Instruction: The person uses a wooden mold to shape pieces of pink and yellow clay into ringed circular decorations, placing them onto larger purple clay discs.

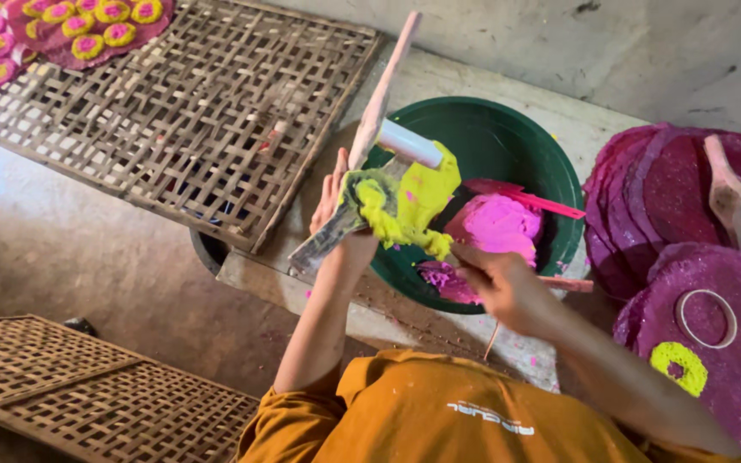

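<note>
- Gripping the wooden paddle (362, 163), your left hand (336, 201) holds it tilted over the green basin (551, 171); your right hand (495, 279), over the basin's near rim, pinches at the yellow paste (418, 201) smeared on it.
- Left of the basin lies a woven bamboo tray (190, 111).
- Right of it sit purple discs (688, 206).
- Inside the basin sits pink paste (499, 225).

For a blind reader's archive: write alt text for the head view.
Seen from above, a person's left hand holds a flat paddle smeared with yellow paste, while the right hand reaches to it over a green basin holding pink paste. Woven bamboo trays lie left, purple discs right.
</note>
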